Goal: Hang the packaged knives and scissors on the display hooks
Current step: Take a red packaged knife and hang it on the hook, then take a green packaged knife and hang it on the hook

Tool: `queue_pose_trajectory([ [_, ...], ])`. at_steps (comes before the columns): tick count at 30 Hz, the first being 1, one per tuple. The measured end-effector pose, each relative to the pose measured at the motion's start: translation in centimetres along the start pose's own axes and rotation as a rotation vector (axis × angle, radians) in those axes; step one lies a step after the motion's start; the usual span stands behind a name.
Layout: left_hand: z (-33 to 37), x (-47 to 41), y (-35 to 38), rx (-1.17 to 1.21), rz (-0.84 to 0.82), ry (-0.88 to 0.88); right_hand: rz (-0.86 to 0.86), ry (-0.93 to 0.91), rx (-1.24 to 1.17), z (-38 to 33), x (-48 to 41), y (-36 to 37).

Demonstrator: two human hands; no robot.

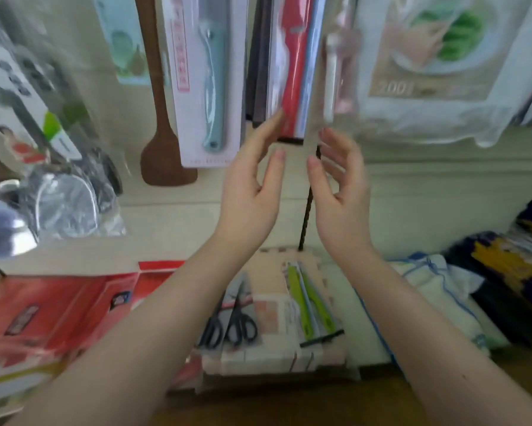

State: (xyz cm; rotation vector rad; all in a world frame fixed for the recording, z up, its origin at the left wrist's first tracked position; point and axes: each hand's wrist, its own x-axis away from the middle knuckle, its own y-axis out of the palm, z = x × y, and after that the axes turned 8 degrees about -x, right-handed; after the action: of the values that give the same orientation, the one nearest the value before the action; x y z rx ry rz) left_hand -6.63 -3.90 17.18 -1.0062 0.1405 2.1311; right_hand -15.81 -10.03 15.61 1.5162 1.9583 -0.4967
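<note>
Fingers (274,123) of the left hand (249,195) are straight and loose, tips touching the lower corner of the hanging red flat pack (295,72). The right hand (341,192) is spread too, holding nothing, just beside the pack's glossy clear edge. A carded teal knife (212,87) hangs to the left. Packaged scissors (237,321) lie below, under the open gap between the palms.
</note>
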Motion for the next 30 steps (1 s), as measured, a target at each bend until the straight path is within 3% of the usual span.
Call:
queue_pose_trajectory([
  [8,-5.9,8.9,0.8,-0.002,-0.014,-0.283,-0.057,0.397,0.301,11.9,7.4,-2.1],
  [14,-8.8,13.8,1.5,0.027,-0.019,-0.447,-0.263,0.718,0.625,17.4,13.1,-4.0],
  [18,-10.4,16.1,1.7,0.044,-0.017,-0.559,-0.419,0.749,0.857,19.7,14.9,-4.1],
  [25,-11.6,16.3,1.3,0.050,-0.013,-0.599,-0.556,0.744,1.227,21.3,15.3,-2.7],
  [30,-11.6,16.4,0.8,0.018,-0.064,-0.647,-0.595,0.674,1.278,21.7,15.8,-2.0],
])
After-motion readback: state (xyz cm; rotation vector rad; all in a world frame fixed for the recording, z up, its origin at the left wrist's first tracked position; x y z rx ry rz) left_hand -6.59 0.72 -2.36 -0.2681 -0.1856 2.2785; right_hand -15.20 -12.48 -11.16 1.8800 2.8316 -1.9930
